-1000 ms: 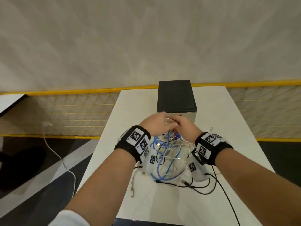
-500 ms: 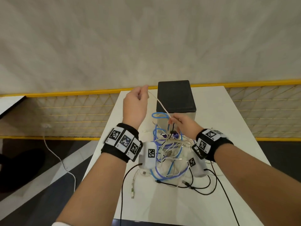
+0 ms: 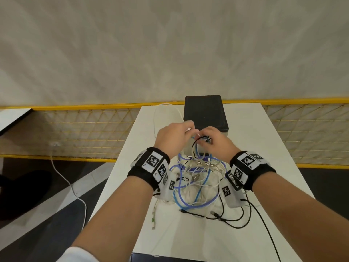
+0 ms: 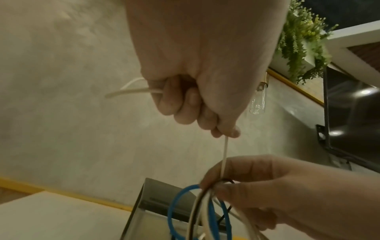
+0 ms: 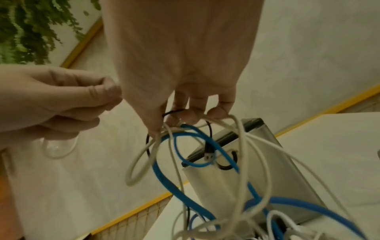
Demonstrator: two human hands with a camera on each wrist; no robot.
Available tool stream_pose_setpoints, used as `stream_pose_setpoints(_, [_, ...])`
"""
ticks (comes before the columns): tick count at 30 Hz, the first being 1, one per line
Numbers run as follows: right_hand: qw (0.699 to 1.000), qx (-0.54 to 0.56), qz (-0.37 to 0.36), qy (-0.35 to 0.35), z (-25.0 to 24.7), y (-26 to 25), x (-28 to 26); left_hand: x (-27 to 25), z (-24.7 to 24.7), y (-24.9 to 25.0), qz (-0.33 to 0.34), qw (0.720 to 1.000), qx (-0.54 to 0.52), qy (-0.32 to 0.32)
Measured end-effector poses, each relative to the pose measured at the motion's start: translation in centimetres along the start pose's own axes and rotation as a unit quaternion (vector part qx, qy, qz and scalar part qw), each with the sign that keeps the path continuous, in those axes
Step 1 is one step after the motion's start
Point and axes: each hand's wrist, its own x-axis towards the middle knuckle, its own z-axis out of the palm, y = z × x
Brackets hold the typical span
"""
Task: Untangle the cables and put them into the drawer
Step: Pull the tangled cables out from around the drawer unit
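Left hand (image 3: pixel 174 138) has dropped, gripping thin round white cable (image 4: pixel 224 152)

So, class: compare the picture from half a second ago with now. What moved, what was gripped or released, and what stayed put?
The left hand, raised and drawing a white cable up and left, has dropped back beside the right hand; it still grips that cable, and a loop now lies on the table's far left. The right hand still pinches the bundle. The drawer box and tangle stayed put.

cable tangle (image 3: pixel 196 178) on table (image 3: pixel 255 148), before drawer unit (image 3: pixel 205 112)
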Motion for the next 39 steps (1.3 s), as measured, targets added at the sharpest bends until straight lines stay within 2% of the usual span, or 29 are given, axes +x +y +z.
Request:
stream_pose_setpoints(2, [1.000, -0.008, 0.020, 0.008, -0.1, -0.3, 0.2, -0.3, 0.2, 0.3, -0.015, 0.999, -0.036, 0.029])
stream_pose_setpoints(6, [0.997, 0.012, 0.062, -0.033, -1.5, -0.3, -0.1, -0.3, 0.0, -0.7, -0.052, 0.990, -0.105, 0.075])
stream_pose_setpoints(8, [0.996, -0.048, 0.073, -0.019, -1.9, 0.6, -0.3, -0.2, -0.4, -1.6, -0.064, 0.988, -0.103, 0.092])
stream_pose_setpoints(10, [0.993, -0.107, 0.058, 0.009, -2.1, 1.2, -0.6, -0.1, -0.7, -2.3, -0.079, 0.986, -0.100, 0.108])
stream_pose_setpoints(14, [0.992, -0.084, -0.010, 0.090, -2.2, 1.3, -1.4, 0.1, -0.5, -3.6, -0.129, 0.975, -0.115, 0.138])
stream_pose_setpoints(18, [0.979, -0.117, -0.019, 0.166, -2.6, 1.9, -2.2, -0.2, -0.6, -4.3, -0.195, 0.963, -0.100, 0.159])
stream_pose_setpoints(20, [0.971, -0.133, -0.015, 0.196, -2.8, 1.6, -2.4, -0.3, -0.6, -4.2, -0.196, 0.961, -0.109, 0.164])
stream_pose_setpoints(22, [0.969, -0.127, -0.032, 0.211, -2.8, 1.0, -2.5, -0.2, -0.6, -3.5, -0.164, 0.967, -0.133, 0.145])
stream_pose_setpoints(24, [0.969, -0.127, -0.089, 0.190, -2.6, 0.3, -2.2, 0.0, -0.6, -2.4, -0.118, 0.976, -0.147, 0.109])
stream_pose_setpoints(26, [0.983, -0.111, -0.114, 0.097, -2.3, -0.6, -1.8, 0.3, -0.7, -1.0, -0.080, 0.982, -0.145, 0.085])
stream_pose_setpoints(28, [0.999, -0.014, -0.052, -0.008, -2.1, -1.7, -1.6, 0.7, -0.8, -0.1, -0.063, 0.984, -0.146, 0.083])
stream_pose_setpoints(29, [0.997, 0.072, -0.005, -0.027, -2.1, -2.4, -1.5, 0.9, -0.9, 0.2, -0.057, 0.983, -0.151, 0.086])
stream_pose_setpoints(31, [0.983, 0.175, 0.054, 0.000, -1.5, -3.1, -1.2, 1.2, -1.2, 0.6, -0.043, 0.980, -0.169, 0.091])
stream_pose_setpoints(34, [0.993, 0.094, 0.075, 0.005, -0.3, -2.3, -0.7, 1.4, -2.1, 1.2, -0.022, 0.975, -0.200, 0.099])
stream_pose_setpoints(36, [0.995, 0.040, 0.088, -0.012, 0.4, -1.6, -0.4, 1.6, -2.7, 1.3, -0.015, 0.967, -0.221, 0.125])
stream_pose_setpoints(39, [0.993, -0.024, 0.117, 0.011, 0.2, -0.7, 0.1, 1.6, -3.3, 0.4, -0.017, 0.956, -0.246, 0.162])
